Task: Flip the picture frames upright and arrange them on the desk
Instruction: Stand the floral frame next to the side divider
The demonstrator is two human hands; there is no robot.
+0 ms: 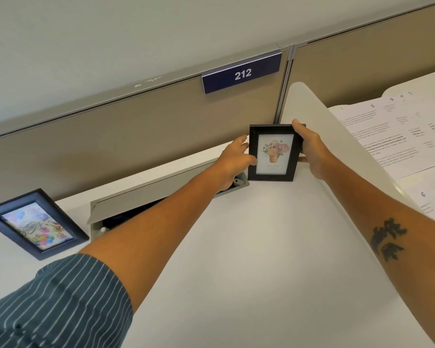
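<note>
Both hands on it: left hand point(232, 156) and right hand point(312, 149) grip the black flower-print frame point(274, 153) by its sides, upright at the table's point(274, 247) back edge. Blue sign point(241, 72) reads "212". Navy frame point(37, 223) stands far left beside an open cable tray point(146, 194).

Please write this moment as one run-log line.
black frame upright, back corner | left hand, right hand holding sides | blue frame standing left

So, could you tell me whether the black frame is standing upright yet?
Upright: the black frame faces forward, bottom edge on the desk, both hands gripping its sides.
</note>
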